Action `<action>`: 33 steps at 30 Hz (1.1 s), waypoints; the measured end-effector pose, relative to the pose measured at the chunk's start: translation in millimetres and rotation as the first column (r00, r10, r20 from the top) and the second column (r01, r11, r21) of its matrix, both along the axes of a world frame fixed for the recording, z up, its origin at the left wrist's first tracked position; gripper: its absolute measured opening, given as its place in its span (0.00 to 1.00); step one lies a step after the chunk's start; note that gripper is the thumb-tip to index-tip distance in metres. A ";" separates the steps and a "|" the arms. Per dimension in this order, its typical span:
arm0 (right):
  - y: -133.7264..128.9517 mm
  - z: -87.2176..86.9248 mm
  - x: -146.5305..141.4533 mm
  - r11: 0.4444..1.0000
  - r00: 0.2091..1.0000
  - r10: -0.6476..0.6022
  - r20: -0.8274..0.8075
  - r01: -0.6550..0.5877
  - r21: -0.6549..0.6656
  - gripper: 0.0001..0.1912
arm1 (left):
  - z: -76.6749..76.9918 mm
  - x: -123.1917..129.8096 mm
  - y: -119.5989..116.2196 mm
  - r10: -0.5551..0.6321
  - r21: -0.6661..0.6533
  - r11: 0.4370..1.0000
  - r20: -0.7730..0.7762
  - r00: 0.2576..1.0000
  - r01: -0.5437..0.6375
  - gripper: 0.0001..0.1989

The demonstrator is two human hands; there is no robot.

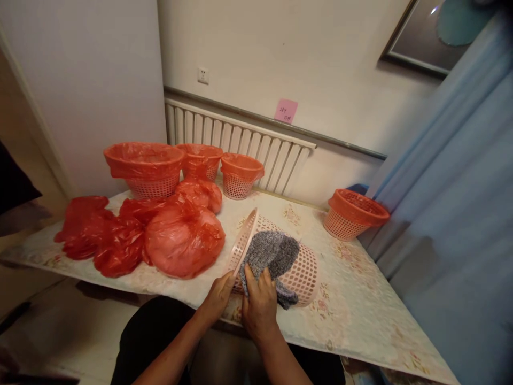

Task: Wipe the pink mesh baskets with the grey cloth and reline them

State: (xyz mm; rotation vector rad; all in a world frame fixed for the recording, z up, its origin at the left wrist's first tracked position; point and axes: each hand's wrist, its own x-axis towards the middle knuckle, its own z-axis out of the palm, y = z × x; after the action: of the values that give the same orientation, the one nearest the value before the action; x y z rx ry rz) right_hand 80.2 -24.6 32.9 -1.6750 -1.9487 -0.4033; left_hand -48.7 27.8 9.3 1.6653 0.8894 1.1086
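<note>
A pale pink perforated basket point(306, 272) lies tilted on its side near the table's front edge, its rim facing left. Against its outer wall is a grey cloth point(264, 248) with a darker grey part. My right hand point(259, 299) presses the cloth to the basket near the rim, its fingers closed on the cloth. With closed fingers, my left hand point(219, 294) grips the lower part of the rim. The basket's inside is mostly hidden.
Red plastic bags point(184, 238) lie on the table point(360, 299) at the left. Behind them, a large red-lined basket point(154, 184) and two smaller ones stand by the radiator point(276, 160). Another lined basket point(344, 222) stands at the right by a blue curtain point(452, 214).
</note>
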 end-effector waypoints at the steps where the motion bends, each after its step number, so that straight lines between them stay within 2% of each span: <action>1: 0.4 0.3 0.0 1.000 1.000 -0.005 0.000 0.005 0.001 0.35 | -0.9 0.2 1.4 -0.005 0.006 1.000 -0.006 1.000 0.005 0.26; 7: 6.9 3.2 4.1 1.000 1.000 -0.027 0.004 0.027 0.014 0.35 | -3.0 4.1 12.8 0.007 0.000 1.000 -0.029 1.000 -0.007 0.27; 15: 28.8 2.8 5.7 0.996 0.998 -0.067 0.016 0.066 0.052 0.35 | 9.4 6.4 33.5 -0.084 0.027 0.996 0.055 0.995 0.082 0.26; 20: 41.2 -1.0 9.4 0.992 0.996 -0.087 0.031 0.084 0.095 0.34 | -6.3 5.6 50.1 -0.080 -0.002 0.997 -0.006 0.997 0.079 0.26; 25: 47.8 -7.2 19.8 0.982 0.994 -0.103 0.040 0.095 0.164 0.34 | -25.7 5.8 61.1 -0.245 0.063 0.968 0.016 0.970 0.243 0.26; 28: 51.1 -8.0 21.3 0.981 0.994 -0.100 0.036 0.093 0.169 0.34 | -29.1 3.7 64.5 -0.288 0.111 0.952 0.014 0.958 0.285 0.26; 33: 56.8 -7.9 20.6 0.981 0.993 -0.118 0.026 0.112 0.159 0.34 | -29.0 5.0 69.2 -0.248 0.109 0.963 0.009 0.969 0.246 0.26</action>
State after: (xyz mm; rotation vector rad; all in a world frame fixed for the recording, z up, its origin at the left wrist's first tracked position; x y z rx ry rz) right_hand 100.8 32.2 25.0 -1.6929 -1.7990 -0.6186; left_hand -43.7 96.9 -19.7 1.7931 0.5956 1.0152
